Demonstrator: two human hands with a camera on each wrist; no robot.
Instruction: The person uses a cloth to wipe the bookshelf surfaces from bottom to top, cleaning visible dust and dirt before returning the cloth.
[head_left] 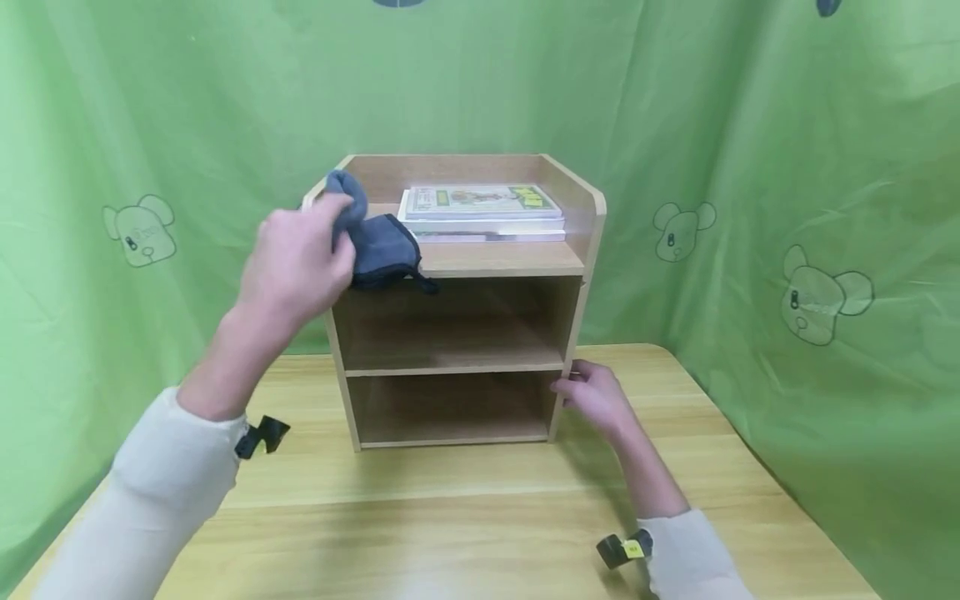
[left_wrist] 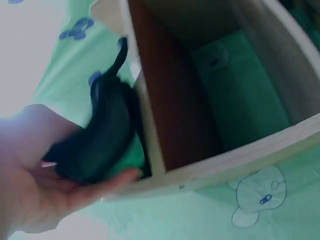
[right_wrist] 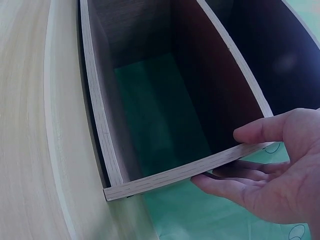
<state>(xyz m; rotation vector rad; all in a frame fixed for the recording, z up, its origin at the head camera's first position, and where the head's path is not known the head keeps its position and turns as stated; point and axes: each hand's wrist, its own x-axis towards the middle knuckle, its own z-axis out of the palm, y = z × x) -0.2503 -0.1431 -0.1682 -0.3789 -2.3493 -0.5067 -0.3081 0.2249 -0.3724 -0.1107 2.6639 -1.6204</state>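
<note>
At the upper left front corner of the wooden shelf unit (head_left: 453,370), the left hand (head_left: 296,258) grasps a dark grey-blue cloth (head_left: 386,246), part bunched between thumb and fingers, part hanging free across the left end of the top board's front edge. From the room, I cannot tell how firmly the cloth bears on the wood. The right hand (head_left: 596,396) pinches the front edge of the right side panel (head_left: 579,317) near the lower compartment, thumb inside, fingers outside. The step appears to be wiping the unit while bracing it on the table (head_left: 450,517). For good results, fold the loose part into a flat pad under the fingers; a dangling corner is liable to snag or leave strips unwiped. Work along the edge with even pressure, directed down toward the table rather than sideways. Use the right hand as a counter-hold, so that the unit does not slide. Stop short of the book stack (head_left: 483,214) toward the top board's right edge, or lift it first.
</note>
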